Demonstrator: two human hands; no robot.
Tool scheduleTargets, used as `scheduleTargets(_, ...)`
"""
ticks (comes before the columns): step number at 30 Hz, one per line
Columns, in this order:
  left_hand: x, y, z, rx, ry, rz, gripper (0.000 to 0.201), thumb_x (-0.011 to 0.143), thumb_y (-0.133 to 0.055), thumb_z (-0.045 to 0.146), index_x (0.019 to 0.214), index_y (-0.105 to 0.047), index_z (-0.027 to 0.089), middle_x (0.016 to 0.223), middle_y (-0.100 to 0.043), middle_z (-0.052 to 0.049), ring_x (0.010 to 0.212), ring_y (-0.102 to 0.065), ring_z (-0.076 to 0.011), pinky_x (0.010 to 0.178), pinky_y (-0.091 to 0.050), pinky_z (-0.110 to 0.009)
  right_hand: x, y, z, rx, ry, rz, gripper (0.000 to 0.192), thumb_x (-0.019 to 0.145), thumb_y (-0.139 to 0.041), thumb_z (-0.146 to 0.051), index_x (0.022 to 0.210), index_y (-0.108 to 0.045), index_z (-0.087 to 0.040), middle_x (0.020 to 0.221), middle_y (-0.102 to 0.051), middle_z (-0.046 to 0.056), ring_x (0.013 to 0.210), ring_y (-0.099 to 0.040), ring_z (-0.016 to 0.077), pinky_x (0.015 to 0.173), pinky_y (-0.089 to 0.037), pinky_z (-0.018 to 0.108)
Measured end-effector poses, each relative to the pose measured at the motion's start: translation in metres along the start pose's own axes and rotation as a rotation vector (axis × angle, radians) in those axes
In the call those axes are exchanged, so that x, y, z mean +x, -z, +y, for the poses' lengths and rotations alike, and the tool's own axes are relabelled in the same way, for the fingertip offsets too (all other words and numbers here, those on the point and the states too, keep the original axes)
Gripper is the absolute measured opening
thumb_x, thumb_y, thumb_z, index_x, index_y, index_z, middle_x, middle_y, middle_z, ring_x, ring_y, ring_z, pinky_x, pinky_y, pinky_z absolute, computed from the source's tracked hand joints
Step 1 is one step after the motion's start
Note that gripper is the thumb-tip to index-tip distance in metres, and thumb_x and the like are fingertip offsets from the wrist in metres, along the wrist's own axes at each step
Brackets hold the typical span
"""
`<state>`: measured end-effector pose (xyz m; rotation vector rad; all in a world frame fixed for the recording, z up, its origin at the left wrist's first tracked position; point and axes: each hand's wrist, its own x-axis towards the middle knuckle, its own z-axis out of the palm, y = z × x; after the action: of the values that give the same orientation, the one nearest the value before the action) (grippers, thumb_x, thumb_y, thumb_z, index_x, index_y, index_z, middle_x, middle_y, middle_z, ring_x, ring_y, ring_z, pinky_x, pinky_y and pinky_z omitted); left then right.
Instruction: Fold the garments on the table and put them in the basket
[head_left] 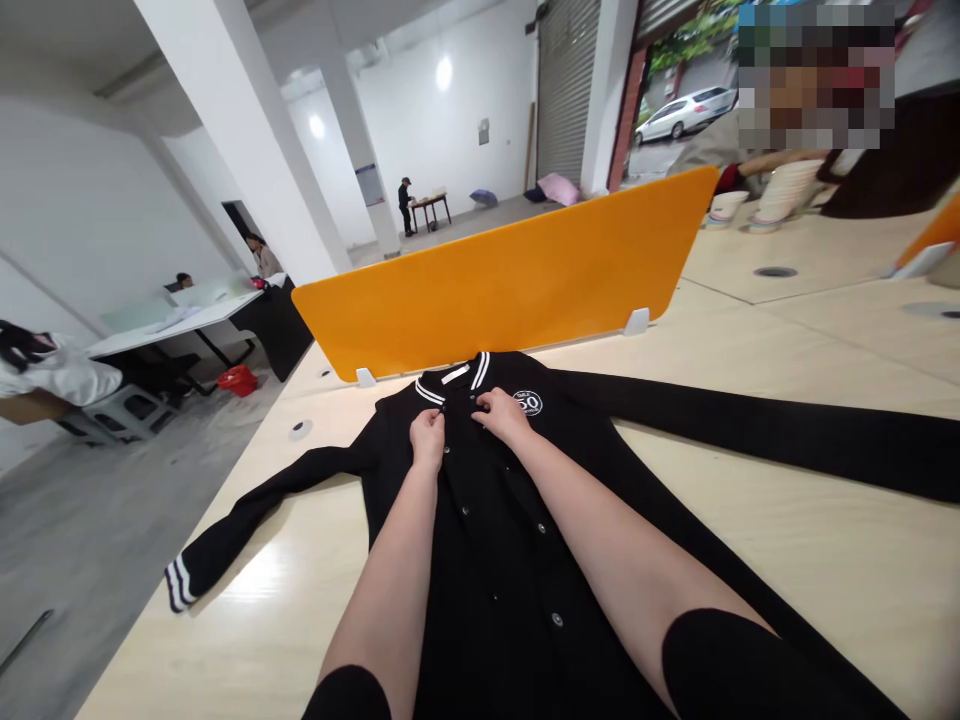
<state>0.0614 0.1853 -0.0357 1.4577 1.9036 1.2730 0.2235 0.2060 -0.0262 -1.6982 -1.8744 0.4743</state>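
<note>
A black baseball jacket (495, 540) lies flat, front up, on the light wooden table (825, 580), sleeves spread to both sides. It has a white-striped collar, a round white chest logo (528, 403) and a row of snap buttons down the middle. My left hand (427, 438) pinches the left edge of the placket just below the collar. My right hand (501, 412) grips the opposite edge beside the logo. Both hands sit close together at the top snap.
An orange divider panel (510, 270) stands across the table just behind the collar. The left sleeve's striped cuff (178, 583) lies near the table's left edge. Stacked white bowls (780, 190) and a person sit beyond at right. Other people work at far tables on the left.
</note>
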Motion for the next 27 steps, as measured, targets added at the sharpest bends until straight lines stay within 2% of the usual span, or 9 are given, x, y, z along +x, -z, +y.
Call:
scheduleTargets(4, 0.005, -0.005, 0.005, -0.154, 0.059, 0.040, 0.015, 0.076, -0.054, 0.023, 0.073, -0.066, 0.014, 0.056, -0.059, 0.001, 0.053, -0.055, -0.0112, 0.053, -0.045, -0.022, 0.002, 0.003, -0.003, -0.010, -0.004, -0.015, 0.025, 0.078, -0.065, -0.030, 0.101, -0.070, -0.025, 0.099, -0.059, 0.004, 0.089, -0.059, 0.0188, 0.071, -0.043, 0.027)
scheduleTargets(10, 0.018, -0.005, 0.019, -0.293, 0.130, 0.101, 0.013, 0.070, -0.061, 0.026, 0.063, -0.060, 0.014, 0.051, -0.052, 0.003, 0.047, -0.050, -0.0094, 0.051, -0.043, -0.022, 0.000, 0.003, -0.004, -0.010, 0.024, -0.023, 0.027, 0.081, -0.062, -0.031, 0.106, -0.069, -0.024, 0.104, -0.059, 0.006, 0.094, -0.059, 0.0207, 0.077, -0.044, 0.029)
scheduleTargets(14, 0.037, 0.000, 0.040, -0.286, 0.071, 0.136, 0.015, 0.074, -0.058, 0.028, 0.070, -0.061, 0.014, 0.057, -0.054, 0.003, 0.054, -0.052, -0.0093, 0.058, -0.044, -0.021, 0.003, 0.000, -0.001, 0.012, 0.024, -0.024, 0.026, 0.085, -0.056, -0.027, 0.107, -0.070, -0.025, 0.107, -0.058, 0.007, 0.097, -0.058, 0.0210, 0.079, -0.044, 0.029)
scheduleTargets(17, 0.043, -0.004, 0.050, -0.222, -0.010, 0.120, 0.015, 0.078, -0.054, 0.027, 0.076, -0.063, 0.015, 0.064, -0.059, 0.002, 0.061, -0.055, -0.0099, 0.063, -0.044, -0.020, 0.006, 0.000, 0.002, 0.030, 0.002, 0.000, 0.027, 0.088, -0.050, -0.024, 0.106, -0.070, -0.025, 0.108, -0.059, 0.006, 0.097, -0.058, 0.0202, 0.081, -0.044, 0.028)
scheduleTargets(22, 0.022, -0.024, 0.035, -0.053, -0.075, 0.020, 0.011, 0.074, -0.055, 0.020, 0.067, -0.063, 0.017, 0.063, -0.061, -0.001, 0.067, -0.059, -0.0160, 0.070, -0.044, -0.026, 0.008, 0.006, 0.007, 0.042, -0.040, 0.080, 0.031, 0.090, -0.042, -0.018, 0.106, -0.068, -0.019, 0.105, -0.061, 0.006, 0.096, -0.059, 0.0158, 0.086, -0.043, 0.023)
scheduleTargets(27, 0.012, -0.033, 0.020, 0.039, -0.126, -0.059, 0.013, 0.077, -0.055, 0.022, 0.076, -0.067, 0.019, 0.070, -0.066, -0.002, 0.072, -0.061, -0.0177, 0.073, -0.043, -0.028, 0.009, 0.006, 0.002, -0.012, -0.073, 0.087, 0.025, 0.089, -0.049, -0.026, 0.102, -0.069, -0.018, 0.108, -0.059, 0.009, 0.094, -0.060, 0.0191, 0.084, -0.045, 0.027)
